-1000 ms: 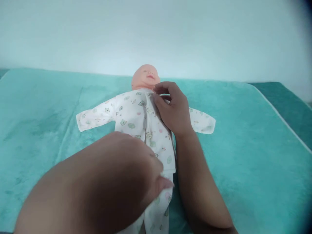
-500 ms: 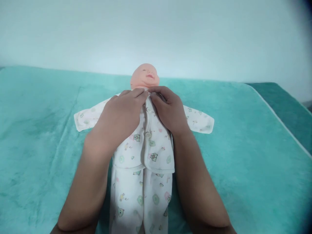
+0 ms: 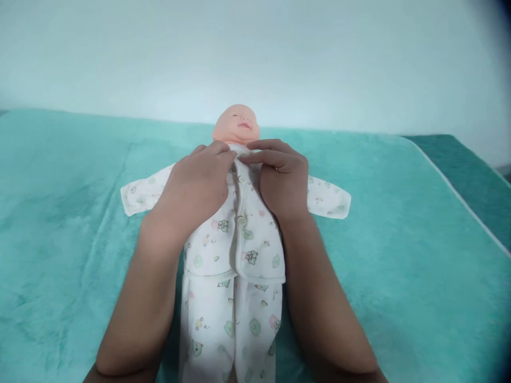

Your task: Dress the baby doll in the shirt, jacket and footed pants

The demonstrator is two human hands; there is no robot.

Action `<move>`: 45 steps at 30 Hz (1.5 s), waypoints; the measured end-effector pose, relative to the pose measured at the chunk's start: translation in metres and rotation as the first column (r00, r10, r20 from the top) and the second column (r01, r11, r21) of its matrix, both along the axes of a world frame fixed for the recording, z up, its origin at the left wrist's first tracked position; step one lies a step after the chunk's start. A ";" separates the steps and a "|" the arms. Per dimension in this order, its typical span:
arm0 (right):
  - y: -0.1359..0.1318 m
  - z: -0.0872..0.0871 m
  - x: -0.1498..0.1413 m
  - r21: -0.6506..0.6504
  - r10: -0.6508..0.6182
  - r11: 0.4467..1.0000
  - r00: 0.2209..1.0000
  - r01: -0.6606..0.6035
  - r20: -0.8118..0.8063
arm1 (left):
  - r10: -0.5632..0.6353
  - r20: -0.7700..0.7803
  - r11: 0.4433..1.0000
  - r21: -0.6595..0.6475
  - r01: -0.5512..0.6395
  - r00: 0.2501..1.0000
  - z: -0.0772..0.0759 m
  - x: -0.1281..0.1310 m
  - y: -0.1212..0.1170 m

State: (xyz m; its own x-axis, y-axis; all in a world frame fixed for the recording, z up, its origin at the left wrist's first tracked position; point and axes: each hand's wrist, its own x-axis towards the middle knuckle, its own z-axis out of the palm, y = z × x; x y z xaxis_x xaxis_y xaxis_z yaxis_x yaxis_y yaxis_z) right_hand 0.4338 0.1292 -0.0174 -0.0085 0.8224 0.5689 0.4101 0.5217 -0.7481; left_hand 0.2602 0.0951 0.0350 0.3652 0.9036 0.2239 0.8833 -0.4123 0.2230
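Observation:
A baby doll [image 3: 236, 123] lies on its back, its head away from me. It wears a white printed baby shirt [image 3: 255, 239] with buttons down the front and matching pants [image 3: 255, 324]. My left hand [image 3: 199, 181] lies over one side of the chest, its fingertips closed on the shirt near the collar. Across from it, my right hand [image 3: 283, 178] has its fingers stretched and apart, the tips touching the collar beside the top button [image 3: 240, 156]. Lower on the front sits another button [image 3: 241, 220]. Both shirt sleeves spread outward.
A plush turquoise blanket [image 3: 399, 255] lies under the doll. Its white-edged border gives way to a darker green surface [image 3: 459, 170] at the right. Behind stands a pale wall [image 3: 255, 58].
My right hand's fingers have straightened and spread, and the hand has turned a little. My left hand has shifted slightly to the left. The doll stays almost in place.

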 end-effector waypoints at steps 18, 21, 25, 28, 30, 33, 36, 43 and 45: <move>0.007 -0.003 0.002 -0.287 -0.069 0.957 0.992 0.036 -0.104 | 0.015 0.018 1.000 0.010 -0.015 1.000 -0.001 0.001 -0.002; 0.007 0.000 0.002 -0.298 -0.056 0.954 0.995 0.028 -0.084 | 0.017 0.027 1.000 -0.002 -0.017 0.999 -0.001 0.001 -0.002; 0.007 0.001 0.005 -0.314 -0.001 0.949 0.998 -0.019 -0.065 | 0.039 0.116 0.999 -0.031 -0.036 0.992 -0.005 0.001 0.004; 0.011 0.001 0.010 -0.334 0.023 0.942 0.998 -0.038 -0.051 | 0.082 0.256 0.995 -0.081 -0.064 0.963 -0.013 0.000 0.018; 0.015 0.001 0.012 -0.340 0.045 0.939 0.998 -0.054 -0.035 | 0.112 0.377 0.991 -0.111 -0.075 0.919 -0.020 -0.001 0.028; 0.019 0.001 0.013 -0.345 0.040 0.938 0.999 -0.040 -0.007 | 0.138 0.555 0.987 -0.150 -0.064 0.820 -0.031 -0.004 0.040; 0.023 0.000 0.010 -0.326 0.012 0.945 1.000 -0.010 0.004 | 0.159 0.674 0.983 -0.172 -0.057 0.722 -0.039 -0.005 0.046; 0.034 -0.009 0.006 -0.270 -0.006 0.963 1.000 0.001 -0.017 | 0.184 0.737 0.983 -0.125 -0.137 0.650 -0.049 0.000 0.056; 0.037 -0.012 0.007 -0.264 -0.021 0.964 1.000 0.017 -0.011 | 0.198 0.744 0.978 -0.110 -0.176 0.639 -0.050 0.002 0.057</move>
State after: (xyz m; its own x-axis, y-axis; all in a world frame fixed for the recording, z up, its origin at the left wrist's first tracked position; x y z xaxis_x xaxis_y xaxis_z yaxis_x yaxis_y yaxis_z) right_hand 0.4403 0.1658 -0.0293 0.0151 0.9432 0.3320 0.4067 0.2975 -0.8637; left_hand 0.2624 0.1521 -0.0154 -0.0932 0.9429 0.3199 0.4694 -0.2417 0.8493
